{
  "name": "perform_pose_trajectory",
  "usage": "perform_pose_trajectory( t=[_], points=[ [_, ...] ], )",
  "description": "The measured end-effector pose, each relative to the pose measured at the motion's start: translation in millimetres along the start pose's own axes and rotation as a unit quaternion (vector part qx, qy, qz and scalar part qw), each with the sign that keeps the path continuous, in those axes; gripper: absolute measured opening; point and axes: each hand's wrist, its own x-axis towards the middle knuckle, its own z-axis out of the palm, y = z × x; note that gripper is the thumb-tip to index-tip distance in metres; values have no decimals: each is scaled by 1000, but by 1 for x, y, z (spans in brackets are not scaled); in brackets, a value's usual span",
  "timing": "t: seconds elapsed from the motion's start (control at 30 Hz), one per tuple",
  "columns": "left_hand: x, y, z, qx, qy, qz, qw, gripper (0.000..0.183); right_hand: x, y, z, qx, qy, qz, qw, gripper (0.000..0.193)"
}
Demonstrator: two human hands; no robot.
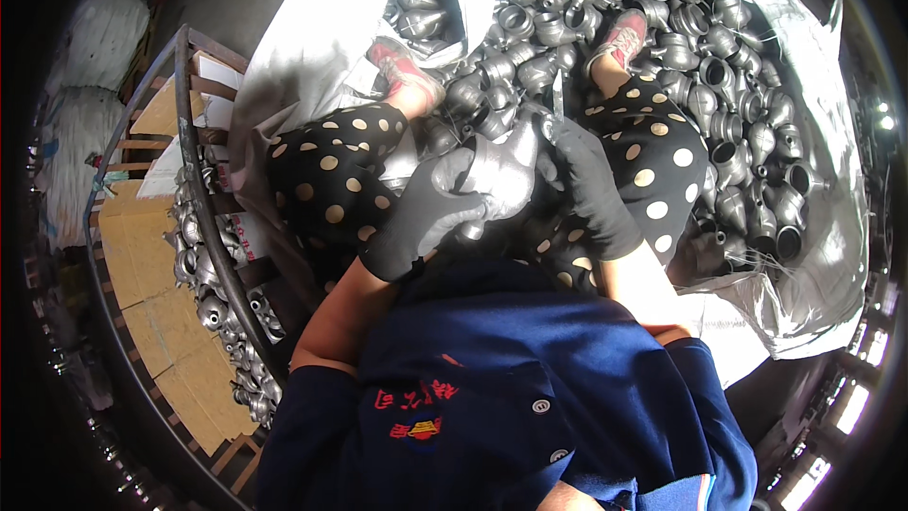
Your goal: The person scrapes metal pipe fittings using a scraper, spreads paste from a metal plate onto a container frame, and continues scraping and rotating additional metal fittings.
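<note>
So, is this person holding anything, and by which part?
The left hand holds a grey metal fitting by its left side; the right hand grips what looks like a narrow tool by its lower end.

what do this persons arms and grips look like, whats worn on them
The left grip and right grip each wear a close-fitting glove, greyish over the fingers and black at the cuff, reaching past the wrist. The left forearm and right forearm are bare up to short navy-blue sleeves.
</note>
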Motion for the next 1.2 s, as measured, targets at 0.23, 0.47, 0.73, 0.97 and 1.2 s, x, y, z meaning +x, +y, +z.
perform_pose_trajectory(
  t=[0.23,0.47,0.73,0.97,1.2],
  points=[
    [2,1,2,-12,-5,-23,1000,23,1,1,3,38,-28,-34,998,35],
    [1,-1,3,9,-3,-1,1000,16,1,2,-1,5,-27,-22,999,34],
    [4,-6,-3,1,10,11,1000,15,3,11,-5,21,21,-27,999,25],
    [19,-12,3,98,137,15,986,11,3,15,0,22,24,-48,998,14],
    [27,0,3,64,164,-24,984,23,-1,13,2,39,33,-57,997,12]
  ],
)
